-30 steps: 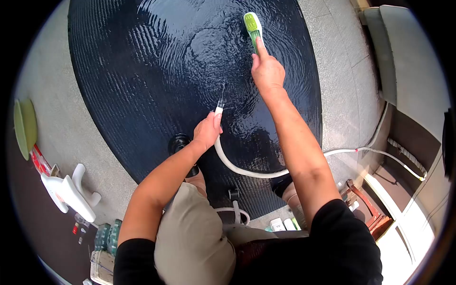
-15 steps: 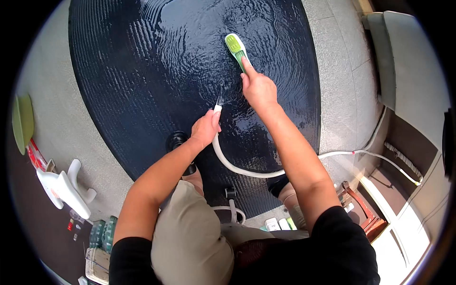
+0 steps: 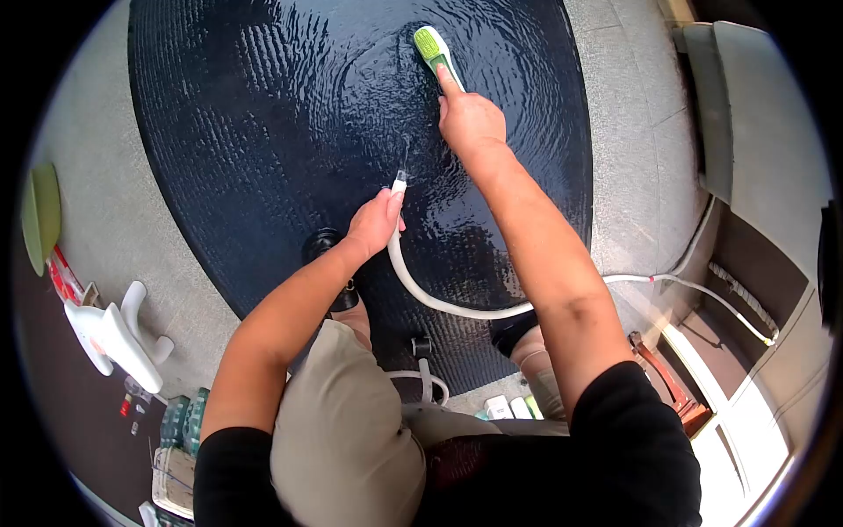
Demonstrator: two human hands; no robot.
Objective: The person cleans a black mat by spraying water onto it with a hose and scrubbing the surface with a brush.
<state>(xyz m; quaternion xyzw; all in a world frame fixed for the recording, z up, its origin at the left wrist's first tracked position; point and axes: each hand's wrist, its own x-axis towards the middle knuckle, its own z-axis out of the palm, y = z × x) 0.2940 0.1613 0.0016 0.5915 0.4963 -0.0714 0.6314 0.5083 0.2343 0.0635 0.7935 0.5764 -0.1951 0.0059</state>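
My right hand (image 3: 472,121) is wrapped round the handle of a green and white scrub brush (image 3: 431,46), its index finger stretched along the back. The brush lies against the wet, ribbed black mat (image 3: 219,132), with ripples spreading round it; its bristles are hidden underneath. In my left hand (image 3: 376,221) is the end of a white hose (image 3: 439,304), pointing away from me. Water runs from the hose mouth onto the mat, short of the brush. The hose curves back beneath my right forearm.
Bottles (image 3: 498,408) stand by the mat's near edge, close to my feet. At left are a green basin (image 3: 41,218) and a white plastic object (image 3: 112,338). Grey tiles border the mat; a brown wooden piece (image 3: 672,382) is at right.
My right hand has pushed the brush farther away across the mat. My left hand and the hose end have shifted slightly forward and left, with water still flowing.
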